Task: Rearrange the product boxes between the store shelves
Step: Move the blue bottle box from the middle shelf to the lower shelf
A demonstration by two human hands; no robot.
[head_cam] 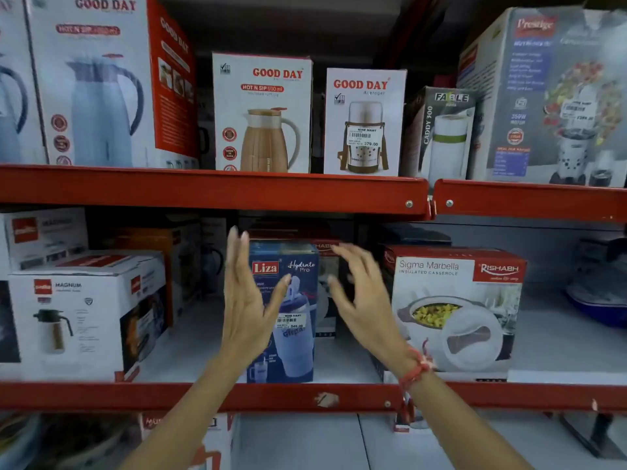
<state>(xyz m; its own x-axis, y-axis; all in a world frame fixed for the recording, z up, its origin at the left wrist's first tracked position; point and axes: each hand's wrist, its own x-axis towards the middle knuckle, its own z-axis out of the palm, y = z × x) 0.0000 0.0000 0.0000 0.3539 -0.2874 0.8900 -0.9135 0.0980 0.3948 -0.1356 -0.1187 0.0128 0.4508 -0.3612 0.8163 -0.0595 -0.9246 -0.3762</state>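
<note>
Crowding the hands: a casserole box (454, 310) right of the right hand (364, 300), a flask box (73, 320) left of the left hand (247, 307). Between both spread, empty hands stands the blue bottle box (295, 320), upright on the red shelf (203, 396).

You get even, bright light on the Liza box (298, 300); around it, edges bow and blur, and the shelf recesses behind it go dark.

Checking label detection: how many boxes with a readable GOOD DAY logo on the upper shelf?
3: the large jug box at far left, the tan jug box at centre, and the Aeroger box to its right. The cut-off box at the left edge may be a fourth.
</note>
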